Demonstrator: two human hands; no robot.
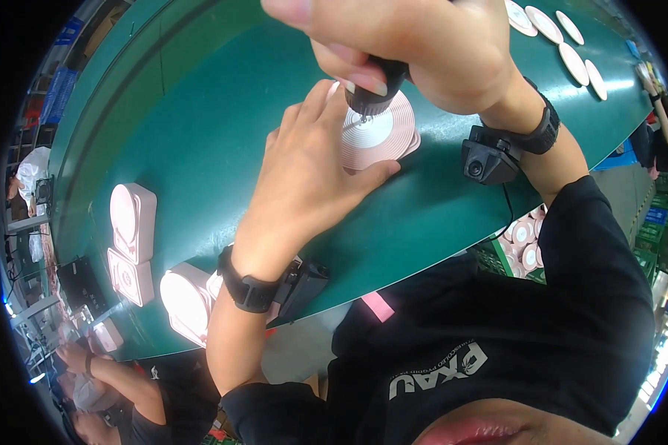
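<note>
A round pink disc with concentric rings and a pale centre [393,122] lies on the green table, on top of another pink part whose edge shows at its lower right. My left hand [308,159] holds the disc from the left, thumb along its near edge and fingers on its far-left side. In my right hand [445,55], fingers wrap round a black electric screwdriver [382,87] with a ribbed collar. The tool points down with its tip over the disc's centre; whether it touches cannot be made out. Its upper body is hidden by my hand.
Pink-and-white housings [135,222] stand at the left, with another housing [185,300] beside my left forearm. Several flat oval discs [573,63] lie at the far right. A crate of ringed discs [523,241] sits below the near edge. A co-worker's arm [137,386] shows at lower left.
</note>
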